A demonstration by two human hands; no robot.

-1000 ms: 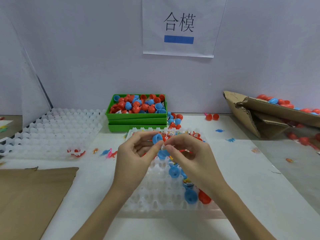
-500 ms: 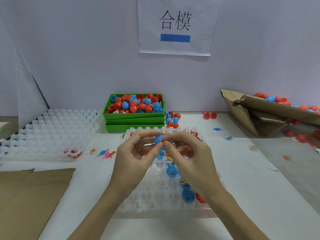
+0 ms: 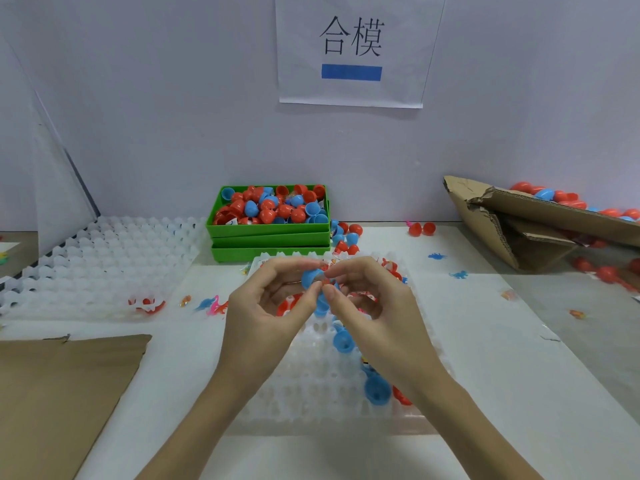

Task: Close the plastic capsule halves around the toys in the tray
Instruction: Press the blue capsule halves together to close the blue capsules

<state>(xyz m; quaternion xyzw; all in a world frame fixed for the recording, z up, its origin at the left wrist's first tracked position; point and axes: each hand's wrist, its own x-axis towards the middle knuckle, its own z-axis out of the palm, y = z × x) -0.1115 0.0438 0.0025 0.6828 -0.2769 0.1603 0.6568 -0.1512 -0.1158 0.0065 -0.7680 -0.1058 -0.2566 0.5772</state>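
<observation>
Blue plastic marks the item under work: one capsule half (image 3: 310, 278), held above the far end of the white tray (image 3: 311, 386), clear of its cells. Left hand (image 3: 263, 317) grips it, thumb and forefinger curled round the shell. Right hand (image 3: 377, 313) meets it from the other side, fingertips pinched together at the rim; a small red piece shows there, but whether that is the toy or the edge of a second half cannot be told. Further blue halves (image 3: 377, 391) sit open in the cells nearer the person, with red ones beside them, so most of the tray appears not yet closed. Step in hand, as judged: seating the contents and bringing the mating half on. To do it well, the toy should lie wholly below the rim before any pressure; a limb caught in the seam would likely stop the halves locking. Rims should meet square, not tilted, and be pressed evenly around the edge. Working low over the tray would keep a dropped piece from rolling among the loose toys (image 3: 213, 304) on the table (image 3: 485, 341). Green bin (image 3: 268, 233) of spare halves stands behind the tray, within reach.
</observation>
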